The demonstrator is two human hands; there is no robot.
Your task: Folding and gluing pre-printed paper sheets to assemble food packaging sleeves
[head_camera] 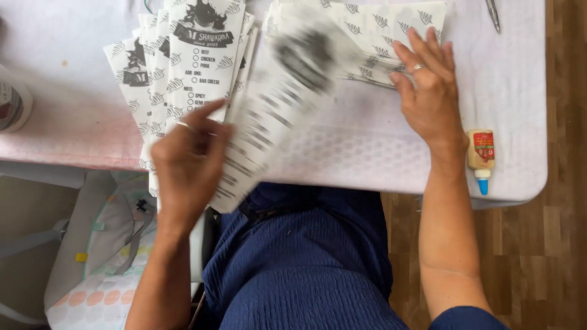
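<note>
So my left hand point(186, 156) is pinched shut on one printed paper sleeve point(275, 116), swinging it off the edge of the white table point(520, 91), blurry because it's moving. My right hand point(428, 91) lies flat and open, holding nothing, just pressing on the right stack point(379, 30). Biggest risk, I reckon: the sleeve clips the fanned-out left pile point(183, 61) and scatters it, or I drag two along. The glue bottle point(481, 156) sits near the table edge too, easy to elbow off.

White printed paper sleeve point(278, 116), motion-blurred, tilted, over table edge
</note>
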